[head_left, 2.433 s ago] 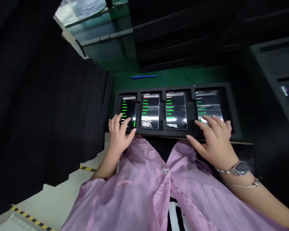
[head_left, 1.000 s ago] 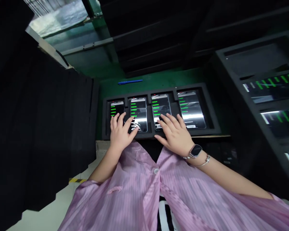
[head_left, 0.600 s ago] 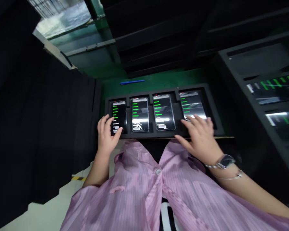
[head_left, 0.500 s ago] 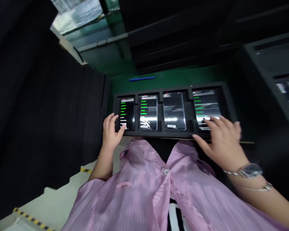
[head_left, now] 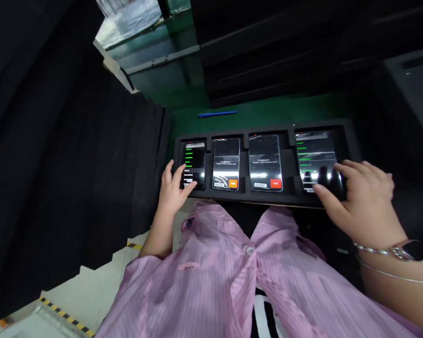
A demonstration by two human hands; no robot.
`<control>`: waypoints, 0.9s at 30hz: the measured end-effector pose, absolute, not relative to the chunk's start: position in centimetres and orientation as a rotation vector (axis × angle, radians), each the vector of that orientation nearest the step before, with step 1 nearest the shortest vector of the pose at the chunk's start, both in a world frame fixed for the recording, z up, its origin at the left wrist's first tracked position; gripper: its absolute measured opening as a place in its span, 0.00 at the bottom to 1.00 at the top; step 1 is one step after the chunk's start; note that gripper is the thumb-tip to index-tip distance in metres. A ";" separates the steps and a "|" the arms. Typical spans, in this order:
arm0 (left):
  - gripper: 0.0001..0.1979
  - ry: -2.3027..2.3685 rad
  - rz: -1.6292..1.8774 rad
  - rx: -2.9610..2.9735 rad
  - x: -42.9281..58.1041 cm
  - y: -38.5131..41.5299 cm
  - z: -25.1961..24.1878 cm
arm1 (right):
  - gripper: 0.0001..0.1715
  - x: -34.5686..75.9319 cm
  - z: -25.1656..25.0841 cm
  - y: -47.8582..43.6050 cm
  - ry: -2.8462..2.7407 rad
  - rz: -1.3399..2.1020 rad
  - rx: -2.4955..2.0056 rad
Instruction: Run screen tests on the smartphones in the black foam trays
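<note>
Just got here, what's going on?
A person is working at a black tray holding four lit phones. The left hand is at the leftmost phone, the right hand at the rightmost phone; touch is hard to tell. Both outer phones show green lines; the second phone from left has an orange button, the third phone a red button.

Glossy, smooth phone screens (head_left: 264, 149) in a matt black tray (head_left: 289, 164)

On the second phone (head_left: 226, 150) and the third phone (head_left: 265, 145) from the left, one line seems to read "Qinghai_Tibet_Plateau.mp3". The green texts on the first phone (head_left: 198, 164) and the fourth phone (head_left: 320, 150) are too small for reading.
</note>
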State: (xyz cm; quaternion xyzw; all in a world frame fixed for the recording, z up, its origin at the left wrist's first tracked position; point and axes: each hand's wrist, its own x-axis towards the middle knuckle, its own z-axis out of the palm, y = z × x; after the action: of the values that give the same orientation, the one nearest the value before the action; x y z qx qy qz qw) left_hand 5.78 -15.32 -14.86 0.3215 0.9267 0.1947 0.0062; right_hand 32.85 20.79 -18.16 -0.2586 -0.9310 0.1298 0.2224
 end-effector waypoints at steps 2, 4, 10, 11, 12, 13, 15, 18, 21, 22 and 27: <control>0.36 2.902 0.639 0.984 5.3 -15.3 -14.9 | 0.48 32.8 -18.3 21.5 -2.560 0.348 -0.747; 0.38 2.899 0.649 0.958 4.9 -15.2 -15.0 | 0.47 32.7 -18.1 22.2 -2.539 0.350 -0.769; 0.35 2.981 0.535 0.952 3.7 -13.5 -15.0 | 0.37 30.5 -16.3 21.8 -2.549 0.662 -0.707; 0.36 2.984 0.512 0.900 3.4 -12.9 -14.9 | 0.38 29.8 -15.9 21.6 -2.536 0.753 -0.716; 0.37 2.974 0.503 0.840 3.0 -12.3 -14.8 | 0.39 29.1 -15.7 21.4 -2.514 0.847 -0.749; 0.38 2.950 0.519 0.778 2.6 -11.8 -14.7 | 0.40 28.4 -15.4 21.3 -2.482 0.947 -0.809; 0.34 2.860 0.675 0.641 1.7 -10.9 -14.5 | 0.41 27.3 -14.9 21.4 -2.340 1.172 -1.008; 0.25 2.717 0.987 0.457 0.5 -10.4 -14.1 | 0.43 26.7 -14.3 22.5 -2.066 1.372 -1.217; 0.22 2.657 1.146 0.380 0.1 -10.7 -14.0 | 0.47 26.5 -13.6 23.9 -2.020 1.474 -1.256; 0.21 2.638 1.196 0.364 0.1 -10.8 -13.9 | 0.46 26.4 -13.4 24.3 -2.052 1.513 -1.275; 0.24 2.491 1.489 0.354 0.9 -10.8 -13.7 | 0.17 26.2 -11.3 24.9 -2.304 1.456 -1.403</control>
State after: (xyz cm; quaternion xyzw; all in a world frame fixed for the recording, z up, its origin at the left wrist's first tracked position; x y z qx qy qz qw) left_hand 0.92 -10.76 -13.72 0.1205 0.8469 0.5063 0.1088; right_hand 26.21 24.93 -11.32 -0.4575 -0.7510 0.4746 0.0381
